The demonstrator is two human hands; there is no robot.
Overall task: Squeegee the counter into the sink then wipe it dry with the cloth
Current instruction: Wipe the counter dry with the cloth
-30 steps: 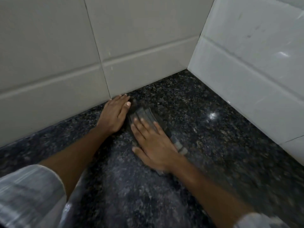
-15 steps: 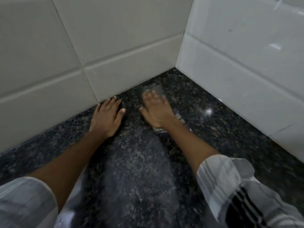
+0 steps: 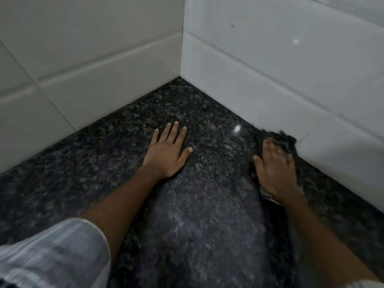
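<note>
The dark speckled granite counter (image 3: 207, 215) fills the lower part of the view. My left hand (image 3: 167, 153) lies flat on it, palm down, fingers spread, holding nothing. My right hand (image 3: 274, 171) presses down on a dark cloth (image 3: 284, 140), which is bunched against the foot of the right tiled wall. Motion blur covers the hand and cloth. Most of the cloth is hidden under my palm. No squeegee or sink shows.
Two white tiled walls meet in a corner (image 3: 181, 75) at the back of the counter; the left wall (image 3: 83, 69) and right wall (image 3: 291, 69) bound it. A light reflection (image 3: 236, 128) glints on the granite near the right wall.
My right hand has slid the cloth from near the back corner rightward along the counter to the right wall. My left hand stays flat on the counter.
</note>
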